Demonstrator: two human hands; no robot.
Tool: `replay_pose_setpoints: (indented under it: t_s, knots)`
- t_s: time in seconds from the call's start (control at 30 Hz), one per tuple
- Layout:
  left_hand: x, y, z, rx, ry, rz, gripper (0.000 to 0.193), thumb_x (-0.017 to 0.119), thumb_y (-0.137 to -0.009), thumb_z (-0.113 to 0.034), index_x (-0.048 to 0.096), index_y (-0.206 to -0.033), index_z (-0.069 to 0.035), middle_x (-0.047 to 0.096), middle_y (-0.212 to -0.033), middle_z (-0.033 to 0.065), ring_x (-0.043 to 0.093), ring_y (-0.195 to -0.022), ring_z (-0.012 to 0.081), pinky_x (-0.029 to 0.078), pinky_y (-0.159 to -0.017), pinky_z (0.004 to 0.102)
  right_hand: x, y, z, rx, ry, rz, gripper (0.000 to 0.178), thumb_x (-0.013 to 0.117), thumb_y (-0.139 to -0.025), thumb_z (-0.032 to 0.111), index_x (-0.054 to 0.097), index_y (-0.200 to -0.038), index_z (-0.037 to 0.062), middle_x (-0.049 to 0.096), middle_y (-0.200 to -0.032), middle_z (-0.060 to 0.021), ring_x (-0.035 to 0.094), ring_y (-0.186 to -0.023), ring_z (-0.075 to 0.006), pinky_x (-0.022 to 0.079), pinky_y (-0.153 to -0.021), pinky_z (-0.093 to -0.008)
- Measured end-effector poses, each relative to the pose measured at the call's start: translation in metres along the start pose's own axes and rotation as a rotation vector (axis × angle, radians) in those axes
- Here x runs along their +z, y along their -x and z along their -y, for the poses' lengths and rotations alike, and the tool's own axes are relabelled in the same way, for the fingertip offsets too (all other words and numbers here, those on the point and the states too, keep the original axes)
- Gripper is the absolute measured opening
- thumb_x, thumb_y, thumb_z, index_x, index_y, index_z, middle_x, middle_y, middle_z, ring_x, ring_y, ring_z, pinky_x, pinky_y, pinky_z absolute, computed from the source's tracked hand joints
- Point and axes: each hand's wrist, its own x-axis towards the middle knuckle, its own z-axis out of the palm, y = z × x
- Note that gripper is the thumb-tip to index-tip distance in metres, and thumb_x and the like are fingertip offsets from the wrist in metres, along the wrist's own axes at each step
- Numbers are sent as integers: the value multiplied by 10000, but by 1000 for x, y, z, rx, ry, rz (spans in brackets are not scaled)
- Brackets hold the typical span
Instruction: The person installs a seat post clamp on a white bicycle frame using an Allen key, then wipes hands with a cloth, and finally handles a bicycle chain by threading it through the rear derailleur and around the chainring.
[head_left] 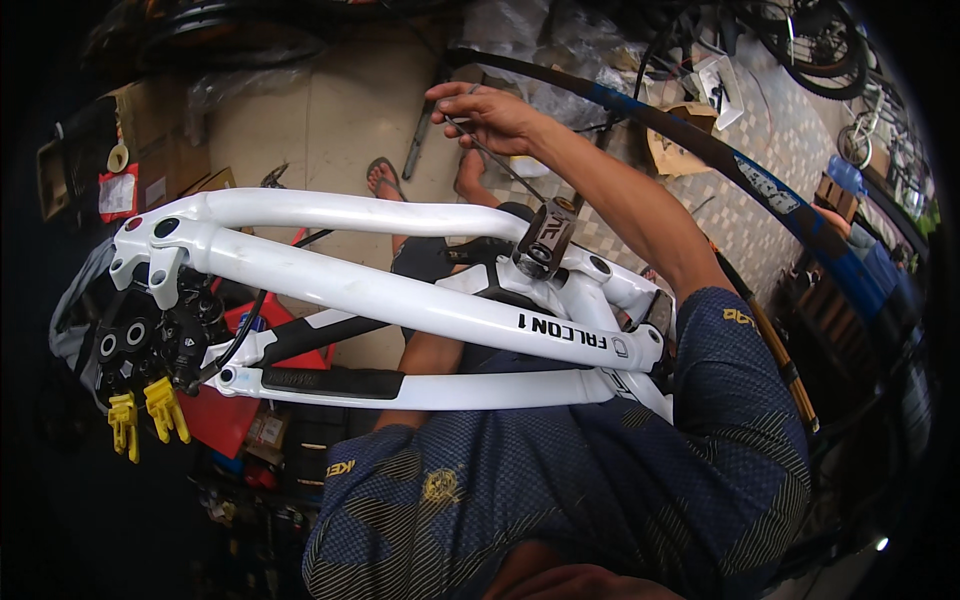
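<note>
A white metal bicycle frame [400, 290] lies across the person's lap; the right hand [490, 115] pinches a thin grey cable [500, 160] that could slip or kink; the left hand is out of view.

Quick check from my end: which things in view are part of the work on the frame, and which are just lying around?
In hand:
right hand pinching thin cable
white bicycle frame
seat clamp

Lying about:
black rim
cardboard boxes
yellow brake spacers
red box
bicycle wheel

Left hand is out of view.
</note>
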Motion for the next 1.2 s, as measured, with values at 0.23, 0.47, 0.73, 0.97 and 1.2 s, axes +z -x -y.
replay_pose_setpoints:
  t_s: [0.23,0.47,0.73,0.97,1.2]
  knots:
    - [-25,94,5,-41,79,-56,294,661,-976,-270,671,-1132,-21,709,-1112,136,689,-1035,222,550,-935,359,4,-1,0,-26,12,23,286,616,-979,107,573,-1261,88,648,-1013,-70,659,-791,-131,525,-585,-236]
    - [-22,174,4,-40,106,-99,302,656,-978,-278,666,-1141,-24,706,-1117,136,685,-1043,223,545,-942,363,17,-1,2,2,30,88,267,652,-967,127,601,-1226,84,649,-1006,-59,673,-805,-128,518,-557,-224]
    - [-18,201,3,-24,102,-119,311,652,-980,-286,660,-1152,-27,703,-1123,137,681,-1051,224,539,-951,369,35,1,2,-95,281,123,161,652,-958,116,658,-1105,52,658,-923,-39,648,-724,-96,513,-521,-225]
    - [-15,203,2,-12,101,-113,319,647,-981,-294,655,-1161,-30,700,-1127,137,677,-1058,226,533,-959,373,58,16,6,-294,769,144,132,607,-938,101,702,-1019,60,689,-957,-27,617,-670,-82,504,-514,-257]
    - [-11,203,-3,-13,83,-109,328,643,-983,-302,650,-1170,-33,698,-1132,137,673,-1065,227,528,-967,378,62,17,-2,-845,1277,171,136,641,-868,91,657,-1003,88,613,-970,-102,668,-865,-312,549,-747,-423]
